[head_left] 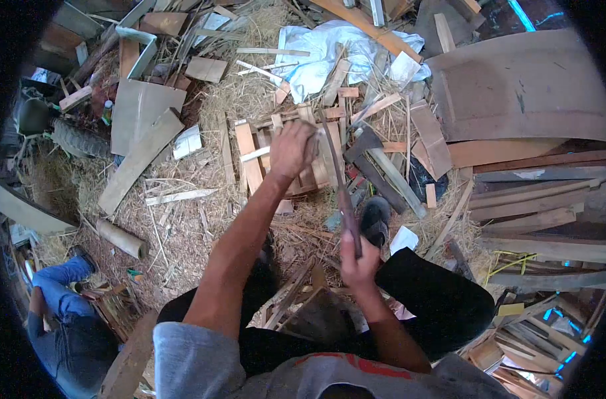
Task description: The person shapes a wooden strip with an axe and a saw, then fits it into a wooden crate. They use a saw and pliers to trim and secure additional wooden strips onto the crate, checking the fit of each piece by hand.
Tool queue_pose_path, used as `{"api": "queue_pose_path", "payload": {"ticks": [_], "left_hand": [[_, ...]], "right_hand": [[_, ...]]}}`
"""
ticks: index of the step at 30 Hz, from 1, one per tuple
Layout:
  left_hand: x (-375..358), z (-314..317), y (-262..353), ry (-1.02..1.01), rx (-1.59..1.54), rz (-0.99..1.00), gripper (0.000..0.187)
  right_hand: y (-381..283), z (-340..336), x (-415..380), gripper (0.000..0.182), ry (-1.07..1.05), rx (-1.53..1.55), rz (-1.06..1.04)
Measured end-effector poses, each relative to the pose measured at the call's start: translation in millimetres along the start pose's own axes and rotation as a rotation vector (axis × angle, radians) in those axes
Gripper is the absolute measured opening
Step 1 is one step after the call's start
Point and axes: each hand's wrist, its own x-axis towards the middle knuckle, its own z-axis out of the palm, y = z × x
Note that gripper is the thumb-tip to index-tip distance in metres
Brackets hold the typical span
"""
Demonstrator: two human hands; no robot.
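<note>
My right hand (359,263) is wrapped round the handle of a machete (338,169), a long narrow dark blade on a brownish handle that points away from me. The blade passes just right of my left hand (293,149). That hand is closed on a piece of wood (305,113), mostly hidden behind the fingers, with its top end showing beyond them. Beneath the left hand are short pale boards (248,159) laid side by side. Right of the blade lies a dark L-shaped piece (376,169) next to a pale wooden strip (396,179).
Straw and wood chips (177,233) cover the ground. A white plastic sheet (309,50) lies at the far side. Stacked planks (542,206) and a large curved brown panel (522,86) stand right. Another person (67,319) sits at lower left. My shoe (374,219) is near the machete.
</note>
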Motion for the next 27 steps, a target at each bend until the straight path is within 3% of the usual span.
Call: {"api": "queue_pose_path", "payload": {"ticks": [3,7,10,16,19,24,27], "left_hand": [[8.4,-2.4,-5.9,0.033,0.044,0.01,0.021],[-5.4,-1.4,6.8,-0.019,0.066,-0.013,0.022],[-5.5,1.6,6.0,-0.018,0.058,-0.017,0.023],[-0.1,-3.2,6.4,-0.05,0.086,-0.033,0.023],[-3.5,-1.1,5.0,-0.02,0.03,-0.013,0.021],[-0.2,-7.0,5.8,-0.03,0.027,0.02,0.02],[-1.0,-4.3,4.6,-0.053,0.03,0.0,0.02]], "right_hand": [[22.7,7.0,7.1,0.035,-0.017,0.006,-0.092],[17.9,-22.3,1.4,0.04,-0.122,0.108,0.11],[-1.5,-11.2,17.8,0.046,-0.11,0.151,0.139],[19.4,28.6,60.3,0.053,-0.044,-0.005,0.04],[5.2,10.8,25.8,0.049,0.007,0.087,-0.001],[-12.2,34.1,82.6,0.044,-0.063,-0.106,0.061],[17.0,9.4,12.7,0.042,0.001,0.035,0.016]]}}
